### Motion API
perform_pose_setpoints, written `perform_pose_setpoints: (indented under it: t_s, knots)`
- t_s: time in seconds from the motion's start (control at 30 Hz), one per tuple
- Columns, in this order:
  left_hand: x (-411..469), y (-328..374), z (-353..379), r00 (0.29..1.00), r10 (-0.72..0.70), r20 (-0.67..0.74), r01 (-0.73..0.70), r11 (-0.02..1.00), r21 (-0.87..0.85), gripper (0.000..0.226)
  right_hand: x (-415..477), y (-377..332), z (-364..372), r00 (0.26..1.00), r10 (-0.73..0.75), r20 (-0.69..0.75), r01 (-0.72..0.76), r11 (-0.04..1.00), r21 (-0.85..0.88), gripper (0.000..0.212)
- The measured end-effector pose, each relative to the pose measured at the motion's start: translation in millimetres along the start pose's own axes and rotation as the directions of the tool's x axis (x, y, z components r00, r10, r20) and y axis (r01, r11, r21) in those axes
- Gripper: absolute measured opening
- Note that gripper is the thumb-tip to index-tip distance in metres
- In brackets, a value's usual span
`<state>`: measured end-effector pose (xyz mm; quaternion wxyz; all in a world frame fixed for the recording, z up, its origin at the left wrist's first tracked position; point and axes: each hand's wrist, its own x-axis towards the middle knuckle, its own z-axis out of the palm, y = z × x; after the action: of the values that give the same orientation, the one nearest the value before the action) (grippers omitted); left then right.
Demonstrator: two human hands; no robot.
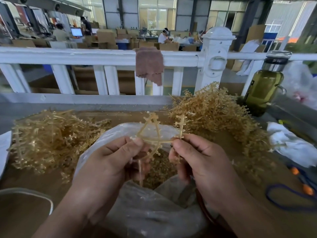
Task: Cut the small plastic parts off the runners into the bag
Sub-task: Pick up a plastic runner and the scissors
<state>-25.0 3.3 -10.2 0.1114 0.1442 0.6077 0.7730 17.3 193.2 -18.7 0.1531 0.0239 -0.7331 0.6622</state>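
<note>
Crowding the hands, a runner pile (51, 138) is lying outside the left hand (109, 157) and a taller heap (214, 114) beyond the right hand (202, 157). The bag (120, 134) is gaping directly beneath both, leaving free drop room. Both hands are pinching one runner (154, 141), probably lining up a cut; no cutter is showing.

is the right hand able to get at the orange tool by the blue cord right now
Probably yes, once it lets go: the right hand is pinching the runner along with the left hand. The orange tool lies on the table to its right, and the way looks open.
</note>
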Motion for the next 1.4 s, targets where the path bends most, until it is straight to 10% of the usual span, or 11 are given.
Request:
perform_pose_setpoints:
  t_s: [0.37,0.53,0.63,0.8,0.93,1.03,1.13,1.23,1.4]
  knots:
    - [2.7,-4.6,-1.1,0.996,0.085,-0.016,-0.086,0.993,-0.076,0.037,-0.2,3.2,-3.7,0.991,0.034,0.133,-0.072,0.952,0.299,0.016]
    - [-0.6,-7.0,3.2,0.963,0.262,-0.068,-0.258,0.964,0.07,0.019,-1.9,2.6,-6.1,0.997,0.047,0.066,-0.055,0.989,0.138,0.023]
    - [-5.4,-6.9,7.0,0.855,0.515,-0.052,-0.462,0.804,0.376,0.01,-3.8,-0.1,-8.8,0.993,0.112,-0.043,-0.115,0.991,-0.072,0.03]
    - [-4.6,-6.9,7.7,0.645,0.697,0.314,-0.717,0.41,0.564,0.013,-6.8,-16.8,-13.5,0.787,0.32,0.527,-0.599,0.599,0.531,0.09]
    - [-3.2,-10.6,3.8,0.626,0.686,0.371,-0.726,0.339,0.598,0.021,-11.1,-20.9,-11.7,0.819,0.287,0.496,-0.55,0.638,0.539,0.042]
    - [-4.1,-17.0,4.9,0.766,0.628,0.134,-0.562,0.553,0.616,0.041,-11.7,-24.1,-9.0,0.894,0.257,0.366,-0.432,0.708,0.558,0.016]
    - [-3.3,-14.4,10.7,0.94,0.301,-0.162,-0.271,0.945,0.183,0.032,-10.7,-25.1,-9.9,0.942,0.185,0.282,-0.317,0.768,0.556,0.012]
    - [-2.6,-8.6,13.1,0.999,-0.041,-0.006,0.04,0.995,-0.096,0.047,-10.2,-24.2,-7.6,0.965,0.157,0.21,-0.245,0.825,0.509,0.012]
    - [-8.8,-3.7,12.6,0.983,-0.079,0.165,0.092,0.993,-0.075,0.065,-9.7,-22.9,-5.3,0.987,0.133,0.091,-0.159,0.882,0.443,0.012]
